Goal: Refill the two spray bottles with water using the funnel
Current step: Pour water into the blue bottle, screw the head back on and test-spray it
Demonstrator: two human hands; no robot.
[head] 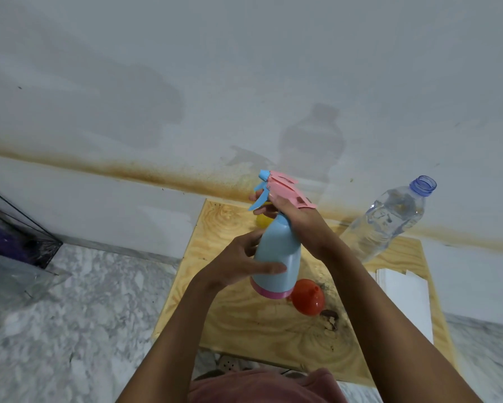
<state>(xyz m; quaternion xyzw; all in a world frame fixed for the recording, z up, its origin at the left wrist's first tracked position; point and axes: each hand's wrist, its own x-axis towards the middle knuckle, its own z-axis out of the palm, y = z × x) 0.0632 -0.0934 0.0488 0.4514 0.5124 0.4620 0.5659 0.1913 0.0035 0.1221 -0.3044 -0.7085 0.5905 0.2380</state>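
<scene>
The left hand (pixel 235 264) wraps the body of a light-blue plastic spray bottle (pixel 276 248) with a pink trigger head, and the right hand (pixel 295 219) grips its neck, above a plywood bench (pixel 244 324). An orange plastic funnel (pixel 308 298) lies beneath.

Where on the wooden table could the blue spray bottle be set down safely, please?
The blue spray bottle fits near-left on the table, on bare wood between its left edge and the funnel. Crowded: water bottle back right, white sheet along the right, yellow object at back.
</scene>
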